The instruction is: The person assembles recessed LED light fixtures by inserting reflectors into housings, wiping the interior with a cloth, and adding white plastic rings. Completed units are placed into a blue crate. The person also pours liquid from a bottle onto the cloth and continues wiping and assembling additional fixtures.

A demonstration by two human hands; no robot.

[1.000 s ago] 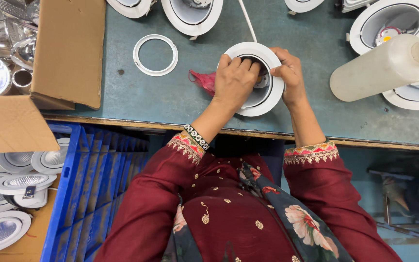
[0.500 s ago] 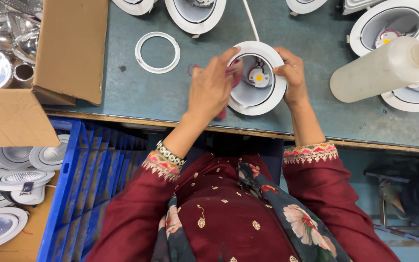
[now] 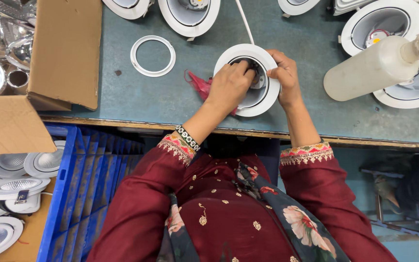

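The left hand (image 3: 230,87) has dropped into the white lamp housing (image 3: 248,77), fingers pressing a red cloth (image 3: 199,85); right hand (image 3: 284,77) grips its rim.

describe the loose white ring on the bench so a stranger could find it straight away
On the grey-blue bench, look just right of the open cardboard box. The white ring lies flat there, left of the downlight the hands work on. Unlike the deep round fittings around it, it is a thin empty hoop.

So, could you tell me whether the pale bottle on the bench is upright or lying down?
Lying down: the pale bottle rests on its side across white light housings.
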